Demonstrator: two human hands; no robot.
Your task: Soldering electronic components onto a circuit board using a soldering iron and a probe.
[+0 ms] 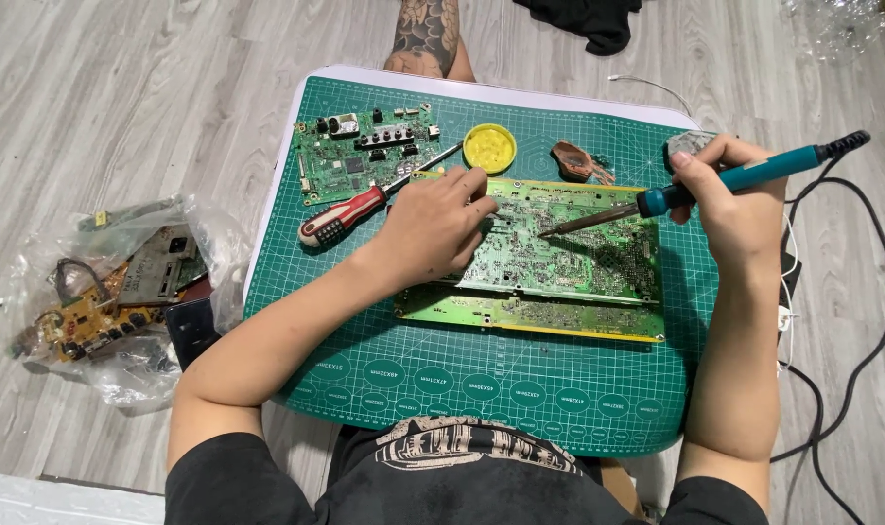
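Note:
A large green circuit board (569, 262) lies solder side up on a green cutting mat (462, 374), stacked over a second board with a yellow edge (530, 316). My left hand (433, 228) rests on the board's left end, fingers curled down onto it. My right hand (729, 199) grips a teal-handled soldering iron (744, 177); its tip touches the board near the middle. The iron's black cable runs off to the right.
A red-and-black screwdriver (350, 214), a smaller green board (360, 156), a round yellow tin (489, 148) and a brown holder (573, 160) lie at the mat's far side. A plastic bag of boards (112, 292) sits on the wood floor at left. Cables (850, 369) trail right.

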